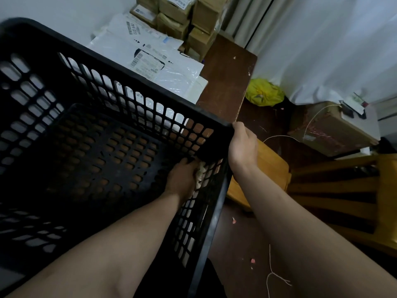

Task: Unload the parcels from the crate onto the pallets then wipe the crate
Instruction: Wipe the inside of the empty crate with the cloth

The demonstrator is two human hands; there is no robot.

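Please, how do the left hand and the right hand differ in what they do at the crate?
The left hand is down inside the black crate; the right hand is up at its rim. The left hand holds a pale cloth against the wall; the right hand grips the rim's corner and holds no cloth. Both work at the same corner.

The crate [88, 58] fills the left side. Inside it, by the right wall, the left hand [181, 178] holds a cloth [200, 176]. Just above, the right hand [242, 145] grips the crate's far right corner from outside. Behind the crate, mailer bags [150, 61] lie on a board [227, 72], with cardboard boxes [182, 18] stacked behind them. To the right stand a stool [270, 164] and a box [328, 130].
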